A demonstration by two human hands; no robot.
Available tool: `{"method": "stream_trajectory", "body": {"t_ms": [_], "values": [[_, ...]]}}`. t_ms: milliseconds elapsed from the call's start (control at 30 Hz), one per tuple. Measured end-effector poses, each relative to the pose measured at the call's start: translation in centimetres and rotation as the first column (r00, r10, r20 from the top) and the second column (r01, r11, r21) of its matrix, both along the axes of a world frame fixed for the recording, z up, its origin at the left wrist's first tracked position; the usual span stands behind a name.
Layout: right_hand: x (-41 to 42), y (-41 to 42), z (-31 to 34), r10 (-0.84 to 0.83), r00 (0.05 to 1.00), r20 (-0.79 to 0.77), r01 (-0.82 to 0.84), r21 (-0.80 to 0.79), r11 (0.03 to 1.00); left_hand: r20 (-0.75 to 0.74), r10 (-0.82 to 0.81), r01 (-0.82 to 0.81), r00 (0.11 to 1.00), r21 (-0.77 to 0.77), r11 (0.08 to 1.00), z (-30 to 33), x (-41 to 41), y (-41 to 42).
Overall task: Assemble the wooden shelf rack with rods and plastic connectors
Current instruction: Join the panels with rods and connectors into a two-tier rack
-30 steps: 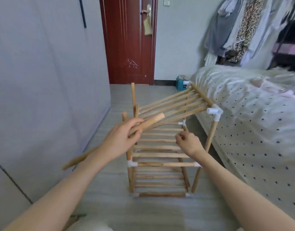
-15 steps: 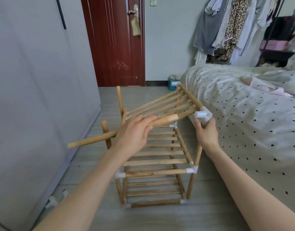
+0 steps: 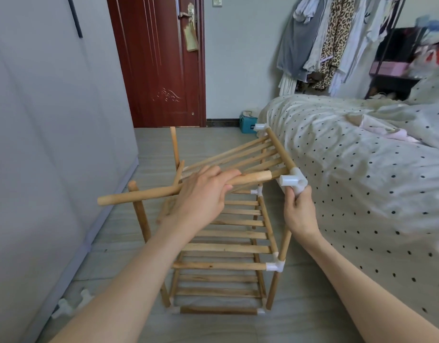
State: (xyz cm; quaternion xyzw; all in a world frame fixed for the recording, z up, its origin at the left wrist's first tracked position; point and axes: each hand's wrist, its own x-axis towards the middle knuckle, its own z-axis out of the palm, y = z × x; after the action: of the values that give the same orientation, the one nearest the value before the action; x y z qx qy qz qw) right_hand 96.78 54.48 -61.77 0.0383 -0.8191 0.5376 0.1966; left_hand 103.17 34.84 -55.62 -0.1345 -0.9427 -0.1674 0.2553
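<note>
A partly built wooden shelf rack (image 3: pixel 228 248) stands on the floor, its lower tiers joined by white plastic connectors. Its top tier of slats (image 3: pixel 238 157) hangs tilted, raised at the right and loose at the left. My left hand (image 3: pixel 203 194) grips a loose wooden rod (image 3: pixel 139 196), held nearly level, with its right tip close to a white corner connector (image 3: pixel 294 181). My right hand (image 3: pixel 300 211) grips the upright post just under that connector. Bare post tops (image 3: pixel 133 186) stick up on the rack's left side.
A grey wardrobe wall runs along the left, with two spare white connectors (image 3: pixel 72 303) on the floor at its foot. A bed with a dotted cover (image 3: pixel 362 181) presses close on the right. A red door (image 3: pixel 161 60) and hanging clothes (image 3: pixel 332 35) are at the back.
My right hand left the middle tier and took hold of the post under the corner connector. My left hand levelled the rod and brought its tip close to that connector.
</note>
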Motion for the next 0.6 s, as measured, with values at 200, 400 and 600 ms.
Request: {"method": "stream_trajectory", "body": {"t_ms": [200,400,600], "values": [[0.2,1.1,-0.1,0.030,0.999,0.016,-0.030,0.027,0.999,0.004,-0.024,0.024,1.000,-0.047,0.999,-0.4,-1.0,2.2],[0.2,1.3,-0.2,0.056,0.998,0.005,-0.056,0.011,0.998,0.052,-0.015,0.017,0.999,-0.034,0.999,-0.1,-1.7,2.2],[0.3,1.1,0.0,0.083,0.997,-0.008,-0.083,-0.003,0.997,0.108,-0.037,0.043,0.993,-0.053,0.998,0.3,-1.7,2.0]]}}
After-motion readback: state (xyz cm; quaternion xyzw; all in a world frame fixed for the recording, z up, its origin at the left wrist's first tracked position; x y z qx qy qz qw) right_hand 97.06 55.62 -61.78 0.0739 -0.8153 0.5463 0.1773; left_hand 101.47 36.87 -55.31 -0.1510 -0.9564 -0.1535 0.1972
